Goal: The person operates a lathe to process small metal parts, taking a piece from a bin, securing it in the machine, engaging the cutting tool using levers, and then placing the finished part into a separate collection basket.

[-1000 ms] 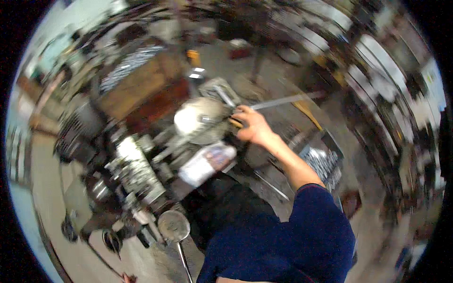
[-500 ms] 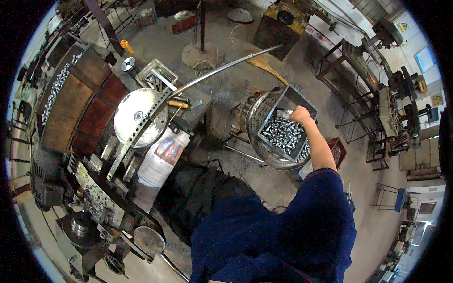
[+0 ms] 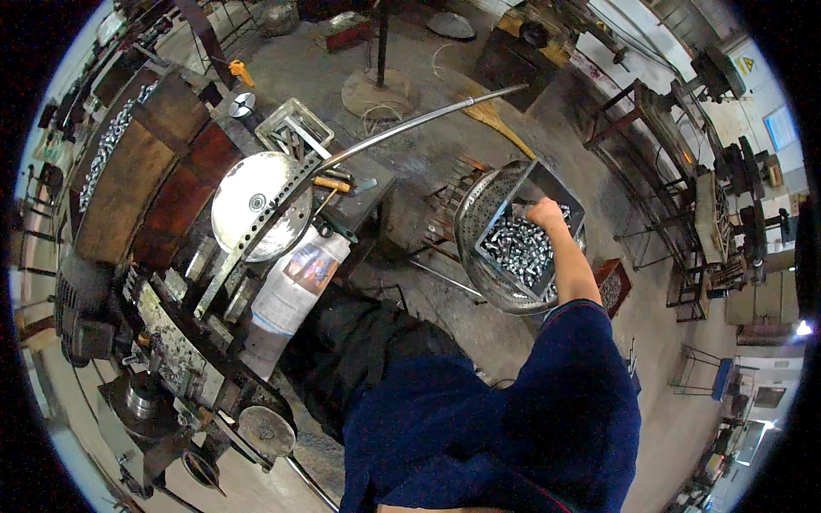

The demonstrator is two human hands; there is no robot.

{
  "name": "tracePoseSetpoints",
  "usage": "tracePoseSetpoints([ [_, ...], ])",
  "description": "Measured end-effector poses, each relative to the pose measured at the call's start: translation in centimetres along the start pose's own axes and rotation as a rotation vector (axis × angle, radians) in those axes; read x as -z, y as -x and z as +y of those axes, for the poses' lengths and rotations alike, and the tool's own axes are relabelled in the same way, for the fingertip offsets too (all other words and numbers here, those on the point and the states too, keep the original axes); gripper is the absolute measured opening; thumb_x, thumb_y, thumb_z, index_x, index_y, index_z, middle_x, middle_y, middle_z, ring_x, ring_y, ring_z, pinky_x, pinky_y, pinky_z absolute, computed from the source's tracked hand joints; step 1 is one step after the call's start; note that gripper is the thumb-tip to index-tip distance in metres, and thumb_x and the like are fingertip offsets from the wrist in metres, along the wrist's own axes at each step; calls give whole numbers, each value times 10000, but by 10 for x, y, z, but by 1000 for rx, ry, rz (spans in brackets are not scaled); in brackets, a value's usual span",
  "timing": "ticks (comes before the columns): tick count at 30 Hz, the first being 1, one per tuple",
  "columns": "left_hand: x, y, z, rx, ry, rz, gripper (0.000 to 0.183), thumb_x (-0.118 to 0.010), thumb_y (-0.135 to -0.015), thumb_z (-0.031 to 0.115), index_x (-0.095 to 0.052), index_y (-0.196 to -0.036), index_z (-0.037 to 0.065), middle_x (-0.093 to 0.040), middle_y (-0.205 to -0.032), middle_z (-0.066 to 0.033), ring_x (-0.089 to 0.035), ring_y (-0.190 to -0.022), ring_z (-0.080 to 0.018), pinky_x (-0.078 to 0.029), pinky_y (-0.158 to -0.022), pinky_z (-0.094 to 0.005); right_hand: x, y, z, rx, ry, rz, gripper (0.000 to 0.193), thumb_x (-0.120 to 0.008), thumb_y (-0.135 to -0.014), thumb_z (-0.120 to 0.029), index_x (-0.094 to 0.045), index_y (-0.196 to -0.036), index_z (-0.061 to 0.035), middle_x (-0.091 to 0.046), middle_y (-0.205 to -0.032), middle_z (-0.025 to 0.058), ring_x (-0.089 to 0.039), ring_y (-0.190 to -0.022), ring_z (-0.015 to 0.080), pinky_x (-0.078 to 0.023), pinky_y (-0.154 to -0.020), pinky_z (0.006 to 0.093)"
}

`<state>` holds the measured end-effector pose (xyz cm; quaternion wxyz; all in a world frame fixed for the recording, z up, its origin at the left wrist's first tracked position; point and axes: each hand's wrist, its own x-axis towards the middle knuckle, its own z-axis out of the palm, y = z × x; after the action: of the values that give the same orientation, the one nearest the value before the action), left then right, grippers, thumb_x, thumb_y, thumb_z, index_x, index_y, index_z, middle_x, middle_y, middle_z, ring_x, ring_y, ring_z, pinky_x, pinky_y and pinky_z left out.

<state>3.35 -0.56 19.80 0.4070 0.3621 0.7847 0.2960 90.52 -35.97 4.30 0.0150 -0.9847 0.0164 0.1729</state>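
Inside an open grey metal bin (image 3: 556, 181), the right hand (image 3: 546, 214) reaches down at the far edge of a heap of short shiny metal pieces (image 3: 517, 250). Its fingers look curled, but their tips are hidden, so I cannot tell if they have hold of a piece or only touch the heap. The left hand does not show. The pieces lie every which way, and the far end of the bin is mostly bare. To pick well from a heap like this, it seems best to take loose ones off the top, pinch firmly, and lift straight up so none spill over the side. Some ends might be sharp, so a bare hand should go gently and not dig. The bin sits on a big round pan with holes (image 3: 468, 221) and might tip, so leaning on one wall seems a bad idea. Past the pan lies a straw broom (image 3: 506, 130), and a red box (image 3: 613, 286) is near its right side. Well over to the left, a long bar with holes (image 3: 282, 202) crosses a round metal disc (image 3: 239, 192), with a printed paper sheet (image 3: 289, 291) just below.
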Motion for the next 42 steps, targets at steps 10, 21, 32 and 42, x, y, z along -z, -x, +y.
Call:
tracePoseSetpoints([
  [10, -6, 11, 22, -219, -538, 66, 467, -600, -842, 284, -501, -1206, 9, -564, -1105, -221, -584, -945, -288, -488, -772, -383, -1, 9, 1, 32, -258, 304, 311, -626, -600, -252, -636, -757, 16, -605, -923, 262, -586, -936, 347, -474, -806, 404],
  [21, -192, 85, 211, -698, 77, -482, 347, -511, -887, 233, -558, -1073, -55, -658, -830, -114, -615, -763, -175, -466, -742, -308, 63, 296, -300, 1638, -1007, -252, 372, -547, -489, -114, -682, -825, -27, -557, -976, 116, -528, -924, 267, -415, -824, 333],
  [32, -250, 101, 181, -453, 620, -1024, 349, -477, -917, 309, -594, -922, -20, -617, -741, -55, -594, -662, -123, -474, -622, -257, 56, 450, -377, 2155, -877, -630, 352, -586, -553, -212, -662, -851, -40, -518, -1043, 160, -484, -945, 311, -411, -805, 371],
  [42, -207, 65, 185, -784, 219, -543, 321, -552, -872, 281, -617, -775, -19, -557, -569, -34, -512, -489, -89, -394, -446, -250, 71, 505, -413, 2421, -323, -331, 358, -609, -547, -147, -583, -865, 15, -471, -1079, 203, -490, -949, 346, -429, -815, 417],
])
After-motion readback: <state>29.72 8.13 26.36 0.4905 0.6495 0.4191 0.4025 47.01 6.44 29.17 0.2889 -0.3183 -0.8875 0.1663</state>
